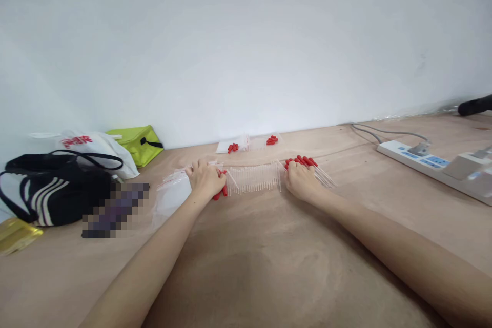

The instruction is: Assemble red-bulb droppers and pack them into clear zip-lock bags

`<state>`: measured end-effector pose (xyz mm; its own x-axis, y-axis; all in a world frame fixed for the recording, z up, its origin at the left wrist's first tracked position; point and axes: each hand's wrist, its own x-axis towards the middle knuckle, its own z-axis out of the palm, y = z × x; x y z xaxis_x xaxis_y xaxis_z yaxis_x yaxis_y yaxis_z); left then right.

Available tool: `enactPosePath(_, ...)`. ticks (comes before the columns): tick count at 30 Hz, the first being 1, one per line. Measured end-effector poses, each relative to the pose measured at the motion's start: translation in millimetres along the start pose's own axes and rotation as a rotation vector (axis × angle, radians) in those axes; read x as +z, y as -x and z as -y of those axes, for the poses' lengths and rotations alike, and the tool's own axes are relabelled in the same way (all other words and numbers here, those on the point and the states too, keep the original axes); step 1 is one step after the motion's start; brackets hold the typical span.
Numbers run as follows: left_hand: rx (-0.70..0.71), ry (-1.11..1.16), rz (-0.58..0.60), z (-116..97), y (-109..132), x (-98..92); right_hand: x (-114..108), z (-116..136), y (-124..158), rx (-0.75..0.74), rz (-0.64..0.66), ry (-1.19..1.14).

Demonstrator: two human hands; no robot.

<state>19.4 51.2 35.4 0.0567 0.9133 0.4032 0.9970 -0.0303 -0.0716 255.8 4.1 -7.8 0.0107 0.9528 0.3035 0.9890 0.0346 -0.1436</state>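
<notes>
My left hand (206, 179) rests palm down at the left end of a row of thin clear tubes (253, 178), its fingers bent and apart. Loose red rubber bulbs (225, 190) lie beneath and beside its thumb. At the row's right end, my right hand (302, 180) is closed, its fingers curled by a slanted clear tube. What it grips, if anything, is hidden. Just behind that hand are several droppers (308, 162), clear stems with red bulbs, fanned out to the right. Clear zip bags (169, 197) lie left of my left hand.
Flat clear bags (255, 142) by the wall carry small groups of red bulbs. A white power strip (426, 160) with grey cables stands at right. On the left are a black striped bag (65, 189), a white plastic bag (119, 151), a lime-green pouch (136, 143) and a blurred dark item (115, 210).
</notes>
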Motion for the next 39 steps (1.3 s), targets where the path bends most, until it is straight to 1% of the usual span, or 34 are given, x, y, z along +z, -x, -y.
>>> enactPosePath(2, 0.036, 0.115, -0.074, -0.2, 2.1, -5.7, 3.3, -7.5, 7.3, -0.091, -0.032, -0.121)
enactPosePath(4, 0.161, 0.312, -0.118, -3.2, 10.7, -8.5, 7.0, -14.6, 15.4, -0.18, -0.052, -0.264)
enactPosePath(5, 0.255, 0.437, -0.109, -5.8, 17.8, -7.9, 8.5, -17.3, 19.7, -0.217, -0.065, -0.331)
enactPosePath(6, 0.353, 0.558, -0.083, -8.9, 26.6, -5.9, 9.4, -19.2, 24.1, -0.251, -0.082, -0.388)
enactPosePath(7, 0.413, 0.661, -0.053, -12.3, 36.5, -2.6, 9.7, -20.0, 28.6, -0.285, -0.102, -0.433)
enactPosePath(9, 0.454, 0.824, 0.039, -18.4, 56.5, 6.6, 8.4, -18.1, 36.8, -0.355, -0.125, -0.497)
enactPosePath(11, 0.469, 0.894, 0.115, -22.0, 71.6, 15.8, 5.6, -12.3, 43.0, -0.415, -0.111, -0.535)
enactPosePath(14, 0.525, 0.898, 0.112, -22.6, 79.5, 23.0, 2.4, -1.3, 47.4, -0.449, -0.063, -0.541)
enactPosePath(18, 0.588, 0.882, 0.107, -21.3, 75.7, 21.9, 2.6, 6.7, 47.9, -0.459, -0.025, -0.495)
enactPosePath(22, 0.569, 0.899, 0.115, -22.2, 74.9, 20.5, 4.7, 6.8, 47.7, -0.472, -0.016, -0.465)
enactPosePath(28, 0.501, 0.922, 0.208, -23.8, 76.4, 19.3, 7.5, 7.5, 47.6, -0.519, -0.015, -0.476)
enactPosePath(31, 0.49, 0.922, 0.237, -23.6, 76.5, 16.1, 7.8, 6.1, 46.5, -0.547, -0.012, -0.502)
enactPosePath(35, 0.543, 0.896, 0.248, -23.5, 78.0, 8.2, 7.2, 1.9, 42.7, -0.617, -0.017, -0.494)
enactPosePath(39, 0.623, 0.87, 0.245, -23.9, 79.6, 3.7, 4.1, -0.2, 38.8, -0.672, -0.025, -0.394)
